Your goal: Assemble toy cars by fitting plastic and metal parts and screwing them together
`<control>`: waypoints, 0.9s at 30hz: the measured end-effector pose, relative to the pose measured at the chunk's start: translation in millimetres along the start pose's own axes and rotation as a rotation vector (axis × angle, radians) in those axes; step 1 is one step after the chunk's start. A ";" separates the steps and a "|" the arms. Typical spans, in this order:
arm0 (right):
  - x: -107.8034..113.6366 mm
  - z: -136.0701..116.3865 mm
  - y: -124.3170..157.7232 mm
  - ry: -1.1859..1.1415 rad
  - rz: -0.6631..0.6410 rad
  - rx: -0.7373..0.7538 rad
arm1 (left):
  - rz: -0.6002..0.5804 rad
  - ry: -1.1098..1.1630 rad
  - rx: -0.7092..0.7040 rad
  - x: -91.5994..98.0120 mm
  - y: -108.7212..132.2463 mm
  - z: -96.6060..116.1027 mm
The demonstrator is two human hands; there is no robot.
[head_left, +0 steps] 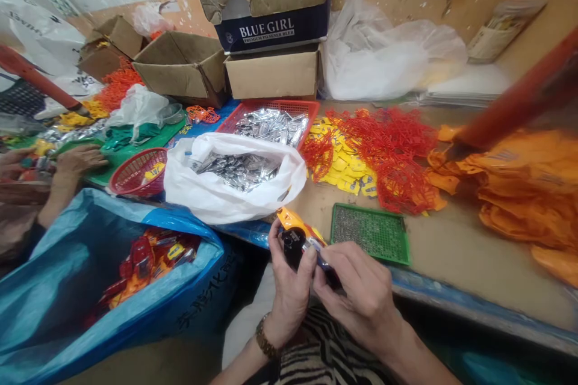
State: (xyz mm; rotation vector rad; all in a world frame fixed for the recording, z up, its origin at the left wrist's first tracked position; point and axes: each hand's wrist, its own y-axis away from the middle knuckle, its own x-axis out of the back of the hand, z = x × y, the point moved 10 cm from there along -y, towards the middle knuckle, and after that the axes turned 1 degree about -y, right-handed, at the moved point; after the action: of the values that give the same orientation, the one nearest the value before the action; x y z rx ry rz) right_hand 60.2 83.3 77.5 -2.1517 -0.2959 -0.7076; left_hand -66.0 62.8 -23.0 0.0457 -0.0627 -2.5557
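Note:
Close to the table's front edge, I hold an orange-and-black plastic piece (293, 242) with a round black part and an orange end. My left hand (289, 286) is closed round its black side, with the thumb over the front. The fingers of my right hand (363, 286) pinch its lower right end, where something silvery and dark shows; they partly cover it, so its exact kind is unclear. Just beyond the hands lies a white bag (203, 195) filled with small silvery metal pieces (241, 169). To the right of the piece rests a shallow green tray (401, 234) of tiny metal parts.
A blue sack (180, 295) of red and orange plastic pieces (147, 258) stands at left. Behind are a red basket (312, 113), yellow cards (345, 162), red netting (397, 144) and cardboard boxes (271, 72). Another person's hand (81, 159) works at far left. Orange bags (519, 180) lie right.

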 end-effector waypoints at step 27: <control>-8.0 40.6 -2.8 -0.402 -0.183 -0.217 | -0.125 0.165 0.162 -9.7 -8.5 -16.7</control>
State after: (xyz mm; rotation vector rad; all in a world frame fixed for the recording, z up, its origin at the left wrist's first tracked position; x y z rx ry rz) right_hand 68.2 116.9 54.5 -2.4921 -0.6611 -0.4145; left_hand -61.8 74.6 -40.0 0.3325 -0.2093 -2.6552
